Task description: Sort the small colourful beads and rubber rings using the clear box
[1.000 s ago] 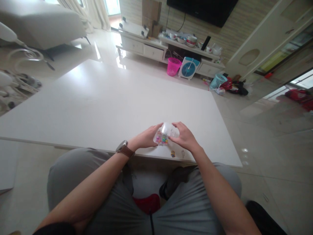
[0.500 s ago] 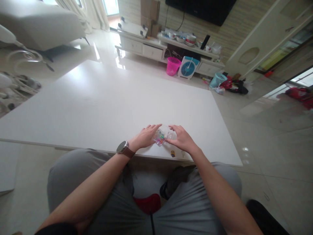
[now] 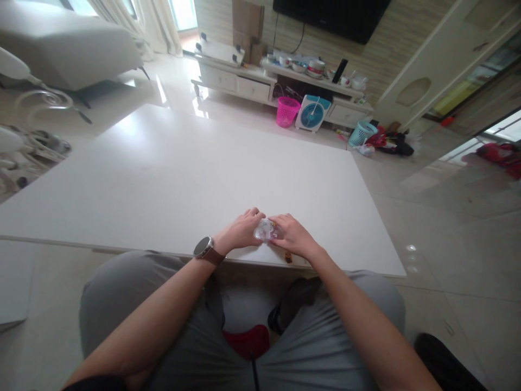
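Note:
Between my two hands is a small clear plastic box [image 3: 267, 231] with bits of colour showing through it. My left hand [image 3: 242, 228], with a watch on its wrist, grips the box's left side, fingers bent round it. On the opposite side my right hand [image 3: 294, 235] is closed on the box, thumb toward me and fingers at the far edge. Glare blurs the box's contents and its lid. A tiny yellow-and-dark figure [image 3: 288, 257] lies on the white table [image 3: 183, 179] just below my right hand, near the front edge.
My knees are against the table's near edge. Beyond the table stand a pink basket [image 3: 287, 112], a blue-and-white fan [image 3: 312, 114] and a light blue basket [image 3: 362, 133], before a low white cabinet [image 3: 222, 80] loaded with dishes.
My hands have come closer together. The box, earlier lying open with colourful bits showing and a clear part at its right, now looks folded together between my hands. The tiny figure stays put.

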{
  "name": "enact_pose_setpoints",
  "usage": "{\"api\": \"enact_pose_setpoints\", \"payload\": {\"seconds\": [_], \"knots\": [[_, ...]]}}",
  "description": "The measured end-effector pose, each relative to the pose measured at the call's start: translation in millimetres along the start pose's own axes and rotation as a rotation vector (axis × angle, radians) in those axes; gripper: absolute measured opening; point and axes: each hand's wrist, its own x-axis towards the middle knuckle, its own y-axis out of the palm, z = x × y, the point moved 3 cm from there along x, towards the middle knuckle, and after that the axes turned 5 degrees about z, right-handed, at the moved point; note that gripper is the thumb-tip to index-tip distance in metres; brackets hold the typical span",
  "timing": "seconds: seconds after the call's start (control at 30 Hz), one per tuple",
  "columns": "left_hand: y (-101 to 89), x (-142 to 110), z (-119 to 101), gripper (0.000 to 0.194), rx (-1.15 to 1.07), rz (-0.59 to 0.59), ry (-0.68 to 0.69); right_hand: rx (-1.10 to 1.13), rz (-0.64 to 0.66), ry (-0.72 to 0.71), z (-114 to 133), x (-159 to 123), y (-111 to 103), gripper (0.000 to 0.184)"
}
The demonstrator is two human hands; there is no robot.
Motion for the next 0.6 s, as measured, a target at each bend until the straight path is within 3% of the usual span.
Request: {"api": "enact_pose_setpoints", "payload": {"seconds": [0.27,0.6], "knots": [[-2.1,-1.4,-4.5,0.025,-0.021,0.036,-0.011,0.112,-0.001,-0.006,0.3,0.0,-2.2,0.056],[-3.5,-1.4,-2.2,0.033,-0.066,0.029,-0.008,0.096,0.016,0.006,0.7,0.4,-2.3,0.056]]}}
